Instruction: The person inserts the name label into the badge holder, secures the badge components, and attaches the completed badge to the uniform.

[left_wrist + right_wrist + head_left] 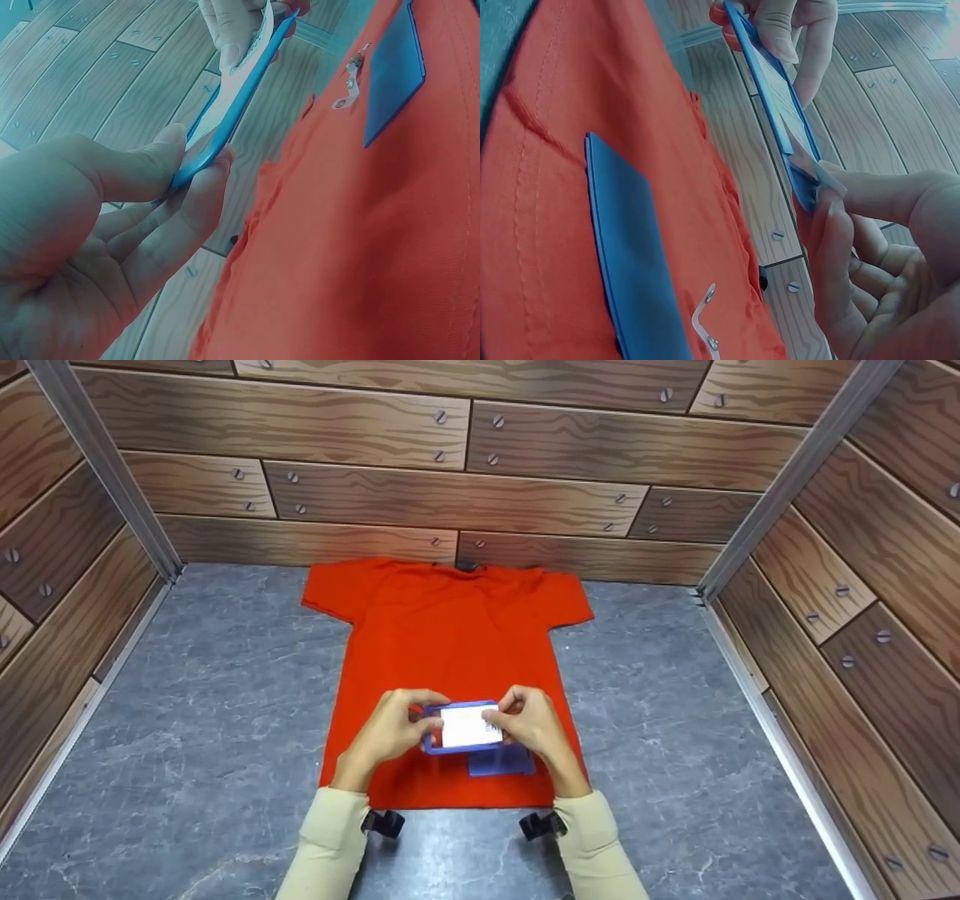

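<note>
My left hand (390,727) pinches one end of a blue badge holder (457,749) between thumb and fingers, above the red T-shirt (450,637). A white card (463,726) with some dark print lies over the holder's frame. At the other end, my right hand (534,725) pinches the card's edge, and in the right wrist view that card end (810,161) bends up out of the frame. On the shirt below lies a flat blue panel (499,763). Beside this panel, a clear strap clip (349,82) with metal fittings shows in the left wrist view.
The T-shirt is spread flat on a grey marbled surface (225,697), its collar towards the back wall (375,495). Wood-patterned walls stand at the back, left and right, with metal profiles (795,480) at the corners.
</note>
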Available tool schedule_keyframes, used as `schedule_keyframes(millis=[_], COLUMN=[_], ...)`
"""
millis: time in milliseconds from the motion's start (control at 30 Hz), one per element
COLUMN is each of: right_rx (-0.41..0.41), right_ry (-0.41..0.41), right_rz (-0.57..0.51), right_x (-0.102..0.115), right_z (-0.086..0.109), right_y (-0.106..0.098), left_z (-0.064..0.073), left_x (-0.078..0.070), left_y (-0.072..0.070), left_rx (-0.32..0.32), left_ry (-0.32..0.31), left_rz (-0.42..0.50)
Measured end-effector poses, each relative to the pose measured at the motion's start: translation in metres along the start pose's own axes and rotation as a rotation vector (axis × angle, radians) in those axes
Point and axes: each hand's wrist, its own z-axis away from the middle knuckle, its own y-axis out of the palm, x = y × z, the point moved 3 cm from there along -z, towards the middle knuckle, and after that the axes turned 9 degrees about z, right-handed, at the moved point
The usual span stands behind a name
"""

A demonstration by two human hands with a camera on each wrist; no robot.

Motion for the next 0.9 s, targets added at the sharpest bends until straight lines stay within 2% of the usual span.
schedule_keyframes(millis=[200,467,733,900], right_rx=[0.014,0.010,0.014,0.017], right_ry=[-0.006,-0.029,-0.026,-0.027], right_rz=[-0.004,0.006,0.010,0.013], right_x=[-0.0010,0.0024,0.0021,0.0026], right_z=[0.0002,0.0000,-0.0002,0.0000], right_y=[0.0006,-0.0008,-0.0002,-0.0004], left_z=[0.0005,-0.0002,-0.0007,-0.0005], left_x=[0.0002,-0.0011,0.0006,0.0000], left_y=[0.0004,-0.0014,-0.0013,-0.0013], left_rx=[0.013,0.006,0.002,0.005], left_ry=[-0.004,0.012,0.000,0.008], left_rz=[0.024,-0.005,-0.017,-0.003])
